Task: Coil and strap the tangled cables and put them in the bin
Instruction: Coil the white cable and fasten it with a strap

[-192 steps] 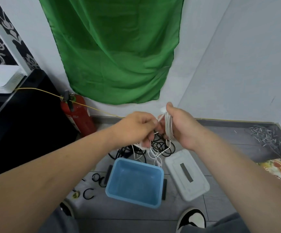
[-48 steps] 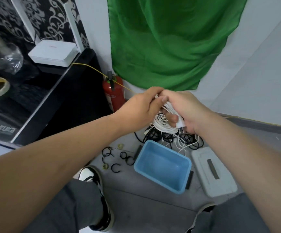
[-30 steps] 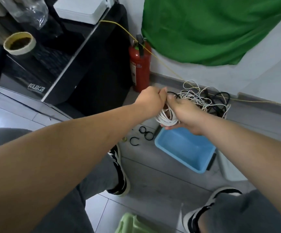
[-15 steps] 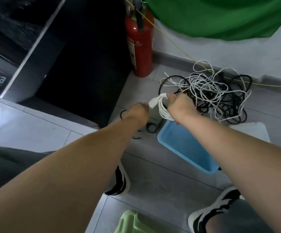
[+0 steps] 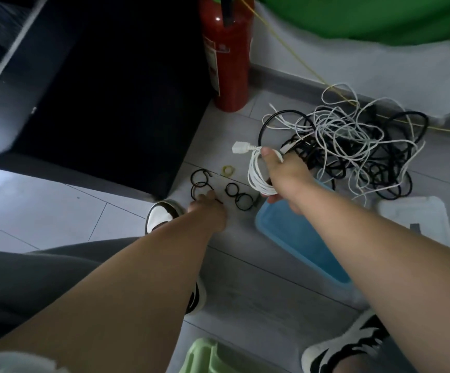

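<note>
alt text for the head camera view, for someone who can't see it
A person's right hand grips a white coil by a blue bin while the left hand reaches down to black straps on the floor. A tangle of black and white cables lies behind, near a red extinguisher.
</note>
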Demonstrator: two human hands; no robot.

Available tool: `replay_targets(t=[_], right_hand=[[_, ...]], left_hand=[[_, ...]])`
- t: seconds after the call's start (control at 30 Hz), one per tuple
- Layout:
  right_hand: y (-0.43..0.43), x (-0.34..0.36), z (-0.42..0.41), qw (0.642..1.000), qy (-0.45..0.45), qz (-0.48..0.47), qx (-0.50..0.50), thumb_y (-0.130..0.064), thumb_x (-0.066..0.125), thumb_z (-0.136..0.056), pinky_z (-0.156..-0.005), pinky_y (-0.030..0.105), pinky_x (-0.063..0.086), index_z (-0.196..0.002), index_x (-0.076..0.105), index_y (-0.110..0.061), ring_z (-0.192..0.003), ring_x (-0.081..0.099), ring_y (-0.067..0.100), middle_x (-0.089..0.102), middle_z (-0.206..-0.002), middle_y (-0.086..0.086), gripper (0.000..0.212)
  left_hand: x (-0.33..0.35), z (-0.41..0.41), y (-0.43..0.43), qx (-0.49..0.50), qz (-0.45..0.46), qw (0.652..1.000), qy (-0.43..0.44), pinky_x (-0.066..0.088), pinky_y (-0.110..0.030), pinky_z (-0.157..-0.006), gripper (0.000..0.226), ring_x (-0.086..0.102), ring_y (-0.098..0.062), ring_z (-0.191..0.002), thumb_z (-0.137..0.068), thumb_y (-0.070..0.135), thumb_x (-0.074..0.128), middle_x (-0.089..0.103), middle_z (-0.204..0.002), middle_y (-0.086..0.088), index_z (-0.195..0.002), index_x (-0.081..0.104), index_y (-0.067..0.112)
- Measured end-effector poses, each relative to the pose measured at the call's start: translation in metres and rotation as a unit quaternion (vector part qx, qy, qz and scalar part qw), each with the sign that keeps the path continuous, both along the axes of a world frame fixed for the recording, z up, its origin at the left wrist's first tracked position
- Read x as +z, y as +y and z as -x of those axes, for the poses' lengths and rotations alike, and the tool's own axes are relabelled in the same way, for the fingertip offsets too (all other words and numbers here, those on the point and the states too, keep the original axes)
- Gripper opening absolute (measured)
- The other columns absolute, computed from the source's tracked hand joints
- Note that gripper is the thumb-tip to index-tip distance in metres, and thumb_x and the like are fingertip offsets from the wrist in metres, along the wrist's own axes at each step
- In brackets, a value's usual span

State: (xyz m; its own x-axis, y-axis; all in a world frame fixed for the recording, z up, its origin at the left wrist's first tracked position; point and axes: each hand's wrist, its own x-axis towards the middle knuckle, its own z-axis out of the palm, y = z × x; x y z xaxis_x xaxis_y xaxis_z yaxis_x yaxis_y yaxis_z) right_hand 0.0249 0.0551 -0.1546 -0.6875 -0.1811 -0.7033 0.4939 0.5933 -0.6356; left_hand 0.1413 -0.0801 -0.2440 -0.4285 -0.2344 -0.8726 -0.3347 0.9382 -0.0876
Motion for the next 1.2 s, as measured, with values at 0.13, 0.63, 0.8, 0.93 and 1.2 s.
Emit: replay_targets(t=[0.13, 0.63, 0.8, 0.93, 1.2], right_hand=[[0.005, 0.009, -0.003, 1.0, 0.013, 0.015, 0.008, -0.05, 0.055, -0.101, -0.039, 0.028, 0.05, -0.113, 0.062, -0.009, -0.074, 0.073, 0.035, 0.069, -0.098, 0.014, 0.044], [0.061, 0.191, 0.02, 0.97, 0.229, -0.083, 0.011, -0.048, 0.048, -0.104, -0.077, 0.034, 0.038, -0.113, 0.057, -0.008, -0.101, 0.059, 0.034, 0.064, -0.111, 0.014, 0.042], [0.074, 0.242, 0.019, 0.956, 0.283, -0.079, 0.008, -0.049, 0.048, -0.103, -0.073, 0.036, 0.046, -0.106, 0.061, -0.007, -0.089, 0.062, 0.033, 0.065, -0.099, 0.015, 0.045], [0.072, 0.255, 0.013, 0.954, 0.296, -0.042, -0.028, -0.045, 0.047, -0.104, -0.083, 0.042, 0.056, -0.114, 0.062, -0.009, -0.097, 0.066, 0.035, 0.066, -0.102, 0.012, 0.04], [0.065, 0.239, 0.019, 0.953, 0.295, -0.048, -0.05, -0.042, 0.043, -0.105, -0.079, 0.041, 0.053, -0.107, 0.057, -0.006, -0.094, 0.065, 0.035, 0.066, -0.102, 0.014, 0.039]], left_hand=[[0.016, 0.007, -0.003, 0.01, -0.02, 0.999, 0.032, 0.047, -0.044, -0.106, 0.048, 0.048, -0.034, -0.128, -0.097, 0.018, 0.057, 0.035, -0.149, -0.015, -0.143, 0.051, 0.008], [0.288, 0.072, -0.003, 0.132, -0.152, 0.876, 0.438, 0.058, -0.026, -0.06, 0.025, 0.07, -0.008, -0.059, -0.086, 0.002, 0.054, 0.069, -0.09, 0.002, -0.088, 0.069, 0.022], [0.377, 0.065, 0.049, 0.206, -0.348, 0.802, 0.44, 0.057, -0.024, -0.051, 0.017, 0.066, -0.01, -0.051, -0.092, 0.002, 0.065, 0.067, -0.088, -0.007, -0.106, 0.071, 0.01], [0.395, 0.06, 0.065, 0.273, -0.423, 0.746, 0.436, 0.053, -0.02, -0.045, 0.018, 0.068, -0.019, -0.056, -0.09, 0.0, 0.069, 0.07, -0.088, -0.008, -0.104, 0.072, 0.012], [0.376, 0.073, 0.074, 0.314, -0.435, 0.744, 0.398, 0.064, -0.039, -0.069, 0.012, 0.065, -0.02, -0.057, -0.092, -0.003, 0.064, 0.068, -0.07, -0.006, -0.097, 0.072, 0.003]])
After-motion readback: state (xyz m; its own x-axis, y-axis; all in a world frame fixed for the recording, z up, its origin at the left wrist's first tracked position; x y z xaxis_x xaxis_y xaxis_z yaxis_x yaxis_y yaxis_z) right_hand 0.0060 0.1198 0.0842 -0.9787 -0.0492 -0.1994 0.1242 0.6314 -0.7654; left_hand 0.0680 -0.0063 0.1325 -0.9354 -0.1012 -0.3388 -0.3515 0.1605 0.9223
